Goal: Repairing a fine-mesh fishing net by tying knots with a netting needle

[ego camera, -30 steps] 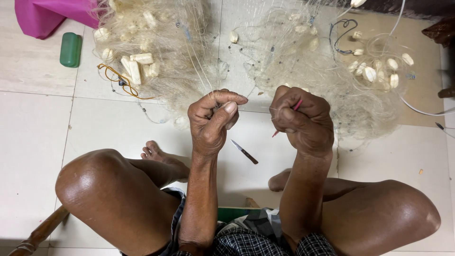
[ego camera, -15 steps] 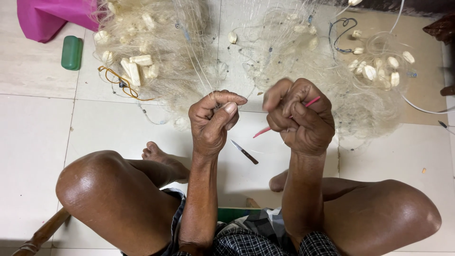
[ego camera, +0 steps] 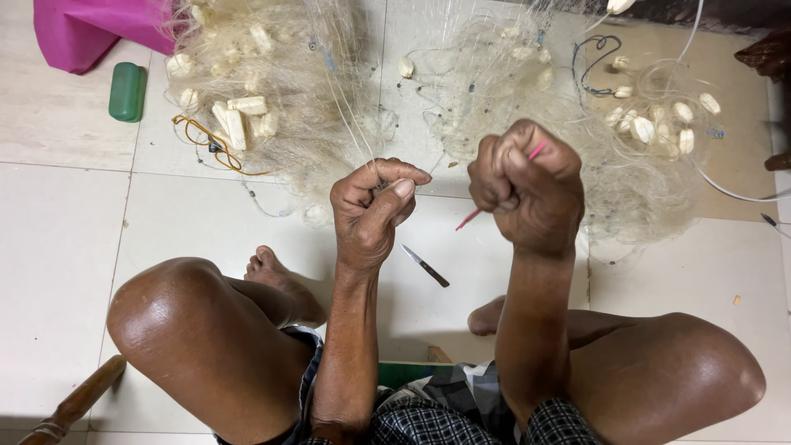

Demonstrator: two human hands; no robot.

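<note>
Strands of pale translucent fishing net are pinched between thumb and forefinger of left hand; thin red netting needle is gripped in clenched right hand. Small dark-handled knife is seen lying on white floor tiles between the knees.

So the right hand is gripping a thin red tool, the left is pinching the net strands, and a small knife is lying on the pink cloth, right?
Not quite: in the head view the small knife lies on the tiled floor between the forearms, not on the pink cloth. The right hand does grip a thin red tool, and the left hand pinches net strands.
</note>
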